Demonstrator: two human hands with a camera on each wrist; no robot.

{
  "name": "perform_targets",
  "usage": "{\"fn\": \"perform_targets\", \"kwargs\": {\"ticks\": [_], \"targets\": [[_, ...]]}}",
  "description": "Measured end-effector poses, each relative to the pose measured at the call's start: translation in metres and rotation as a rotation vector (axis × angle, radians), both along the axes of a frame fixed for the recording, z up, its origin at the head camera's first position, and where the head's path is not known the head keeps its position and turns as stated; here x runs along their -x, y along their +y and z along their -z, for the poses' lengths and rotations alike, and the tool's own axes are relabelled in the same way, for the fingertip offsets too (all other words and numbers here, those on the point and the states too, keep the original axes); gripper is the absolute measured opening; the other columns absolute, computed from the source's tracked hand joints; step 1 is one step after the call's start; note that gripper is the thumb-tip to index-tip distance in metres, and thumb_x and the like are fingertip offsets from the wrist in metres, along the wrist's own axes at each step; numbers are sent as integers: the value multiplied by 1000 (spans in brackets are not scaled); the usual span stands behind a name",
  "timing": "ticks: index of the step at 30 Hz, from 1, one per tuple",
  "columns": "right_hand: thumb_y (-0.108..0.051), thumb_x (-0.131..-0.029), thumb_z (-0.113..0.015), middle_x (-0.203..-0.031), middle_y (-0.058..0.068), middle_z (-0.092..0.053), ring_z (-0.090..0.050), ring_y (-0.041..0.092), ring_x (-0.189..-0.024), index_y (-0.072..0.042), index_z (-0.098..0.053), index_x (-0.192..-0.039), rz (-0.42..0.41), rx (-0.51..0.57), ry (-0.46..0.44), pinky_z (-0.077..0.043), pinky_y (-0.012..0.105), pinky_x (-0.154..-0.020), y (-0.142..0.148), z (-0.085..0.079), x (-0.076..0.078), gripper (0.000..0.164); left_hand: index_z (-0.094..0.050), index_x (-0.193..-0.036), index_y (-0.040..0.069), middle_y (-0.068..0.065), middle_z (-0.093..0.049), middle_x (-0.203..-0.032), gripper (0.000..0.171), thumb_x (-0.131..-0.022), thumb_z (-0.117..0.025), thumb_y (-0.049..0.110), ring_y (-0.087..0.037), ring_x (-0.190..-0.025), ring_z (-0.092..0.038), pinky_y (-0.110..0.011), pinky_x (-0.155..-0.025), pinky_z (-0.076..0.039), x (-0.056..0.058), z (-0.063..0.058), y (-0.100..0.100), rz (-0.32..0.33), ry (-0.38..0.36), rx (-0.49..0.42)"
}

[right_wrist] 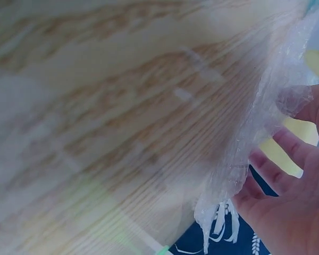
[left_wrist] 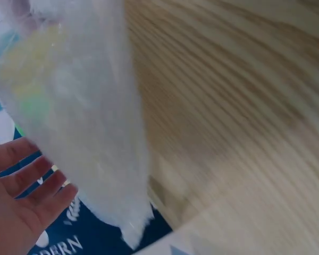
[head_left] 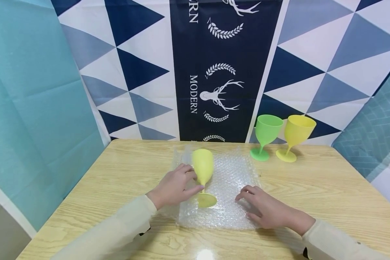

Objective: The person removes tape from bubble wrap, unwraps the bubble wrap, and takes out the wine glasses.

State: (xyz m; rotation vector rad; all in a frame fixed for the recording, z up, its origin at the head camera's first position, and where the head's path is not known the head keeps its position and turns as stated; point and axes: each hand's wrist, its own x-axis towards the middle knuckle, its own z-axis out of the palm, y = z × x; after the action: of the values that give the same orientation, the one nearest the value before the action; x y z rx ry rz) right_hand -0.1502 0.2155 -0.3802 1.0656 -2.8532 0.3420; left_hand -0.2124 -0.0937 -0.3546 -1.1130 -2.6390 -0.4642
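Note:
A yellow plastic goblet (head_left: pixel 203 167) lies on a sheet of bubble wrap (head_left: pixel 232 173), its bowl toward the back and its round foot toward me. My left hand (head_left: pixel 178 184) is at the goblet's left side, fingers by the bowl and thumb across the stem. In the left wrist view, that hand's spread fingers (left_wrist: pixel 40 175) touch the edge of the cloudy wrap. At the sheet's right edge, my right hand (head_left: pixel 263 207) rests with loosely bent fingers. The right wrist view has the wrap's edge (right_wrist: pixel 239 143) passing in front of its fingertips, partly covering the thumb.
Toward the back right of the wooden table (head_left: pixel 117 187) stand a green goblet (head_left: pixel 268 131) and another yellow goblet (head_left: pixel 297 133), both upright. Behind the table hangs a patterned cloth (head_left: pixel 146 65) of blue and white triangles; teal cloth (head_left: pixel 45 94) covers the left side.

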Motion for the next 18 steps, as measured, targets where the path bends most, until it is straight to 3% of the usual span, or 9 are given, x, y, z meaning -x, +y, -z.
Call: {"fn": "perform_targets", "kwargs": {"ticks": [10, 14, 18], "targets": [[-10, -78, -72, -113, -3, -55, -54, 16, -105, -19, -59, -115, -5, 12, 20, -51, 42, -90, -1, 1, 0, 41, -67, -101, 11, 0, -60, -109, 42, -84, -67, 50, -14, -96, -59, -31, -80, -54, 1, 6, -44, -98, -66, 36], [-10, -77, -73, -112, -3, -56, -54, 16, -105, -18, -59, -115, -8, 25, 22, -51, 42, -90, -2, 1, 0, 41, -67, -103, 10, -1, -60, -110, 39, -83, -69, 43, -15, -99, -58, -33, -81, -55, 2, 7, -61, -91, -71, 66], [-9, -77, -73, -113, -4, -56, -55, 16, -106, -17, -59, -114, -5, 32, 14, -51, 42, -90, -2, 2, 1, 41, -67, -101, 7, -3, -61, -106, 38, -80, -73, 38, -16, -96, -57, -33, -80, -54, 4, 11, -74, -62, -27, 119]]}}
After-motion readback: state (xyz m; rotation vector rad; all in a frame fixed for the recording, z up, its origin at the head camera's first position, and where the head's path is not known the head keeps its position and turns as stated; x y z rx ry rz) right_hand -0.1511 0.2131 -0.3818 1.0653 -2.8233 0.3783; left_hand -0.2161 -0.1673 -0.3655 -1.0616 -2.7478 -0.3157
